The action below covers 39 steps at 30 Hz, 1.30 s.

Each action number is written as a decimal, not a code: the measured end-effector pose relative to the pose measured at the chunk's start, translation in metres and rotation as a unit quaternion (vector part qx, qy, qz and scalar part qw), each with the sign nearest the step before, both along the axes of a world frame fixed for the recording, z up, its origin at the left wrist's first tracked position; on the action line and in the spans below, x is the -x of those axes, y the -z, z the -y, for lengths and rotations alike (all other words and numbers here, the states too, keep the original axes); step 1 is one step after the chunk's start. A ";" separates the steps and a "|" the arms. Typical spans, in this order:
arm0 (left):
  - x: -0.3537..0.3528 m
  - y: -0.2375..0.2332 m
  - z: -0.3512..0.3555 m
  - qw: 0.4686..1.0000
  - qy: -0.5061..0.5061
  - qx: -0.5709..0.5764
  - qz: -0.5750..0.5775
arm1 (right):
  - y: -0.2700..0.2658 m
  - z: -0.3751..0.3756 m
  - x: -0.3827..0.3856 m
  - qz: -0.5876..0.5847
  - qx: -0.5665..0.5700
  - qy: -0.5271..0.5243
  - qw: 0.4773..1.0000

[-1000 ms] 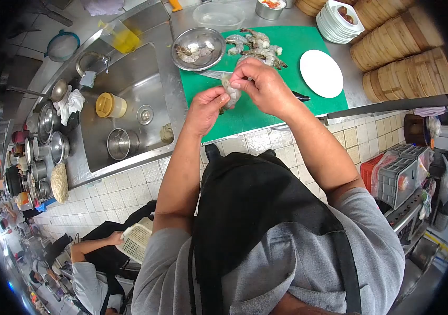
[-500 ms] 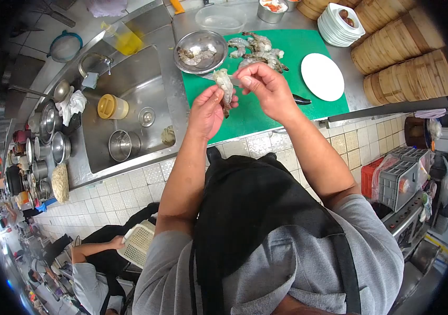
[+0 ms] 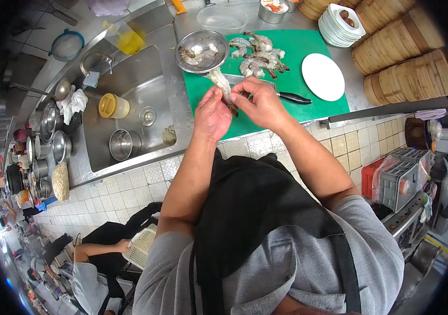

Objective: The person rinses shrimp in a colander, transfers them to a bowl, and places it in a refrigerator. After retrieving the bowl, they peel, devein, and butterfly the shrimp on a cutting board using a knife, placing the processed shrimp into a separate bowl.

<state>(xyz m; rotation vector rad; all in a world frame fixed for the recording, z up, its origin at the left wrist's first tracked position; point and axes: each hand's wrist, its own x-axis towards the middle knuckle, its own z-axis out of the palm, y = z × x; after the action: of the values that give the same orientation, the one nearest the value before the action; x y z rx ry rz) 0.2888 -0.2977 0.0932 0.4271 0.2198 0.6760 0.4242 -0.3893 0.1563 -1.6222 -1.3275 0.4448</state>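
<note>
My left hand point(image 3: 212, 116) is closed on a grey shrimp point(image 3: 221, 83), held above the near left part of the green cutting board point(image 3: 318, 110). Against the shrimp's right side, the fingers of my right hand point(image 3: 259, 105) are pinched; the hand's body hides most of what the fingertips hold. Behind my hands a knife with a black handle point(image 3: 294, 98) lies on the board, its blade partly covered. Several shrimp point(image 3: 262, 55) lie at the back of the board. A metal bowl point(image 3: 202, 51) with shrimp in it overlaps the board's left corner.
Left of the board is a sink point(image 3: 145, 84) holding a yellow-lidded container point(image 3: 115, 106) and a metal pot point(image 3: 124, 144). A white plate point(image 3: 323, 77) sits on the board's right. Bamboo steamers point(image 3: 405, 79) stand farther right. Another person's arm point(image 3: 100, 250) holds a basket point(image 3: 141, 248) at lower left.
My right hand has moved down and left along the shrimp, uncovering more of the knife and the shrimp pile. The held shrimp has tilted slightly. The other person's basket has shifted right and down.
</note>
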 end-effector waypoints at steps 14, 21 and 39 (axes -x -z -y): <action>0.002 -0.010 0.004 0.998 -0.054 0.014 -0.018 | 0.019 -0.009 0.007 -0.193 0.018 0.012 0.981; 0.022 0.002 -0.008 0.997 -0.071 0.011 0.005 | 0.009 -0.036 0.034 -0.422 -0.058 -0.051 0.903; 0.187 0.026 -0.101 0.954 -0.282 0.015 -0.101 | -0.029 -0.156 0.095 -0.030 0.111 -0.248 0.962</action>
<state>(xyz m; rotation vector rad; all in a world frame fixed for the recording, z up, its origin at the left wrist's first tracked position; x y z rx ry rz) 0.1016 -0.1966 0.0671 0.4061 0.5585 1.1897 0.3295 -0.2329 0.1853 -1.4231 -1.6864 0.9663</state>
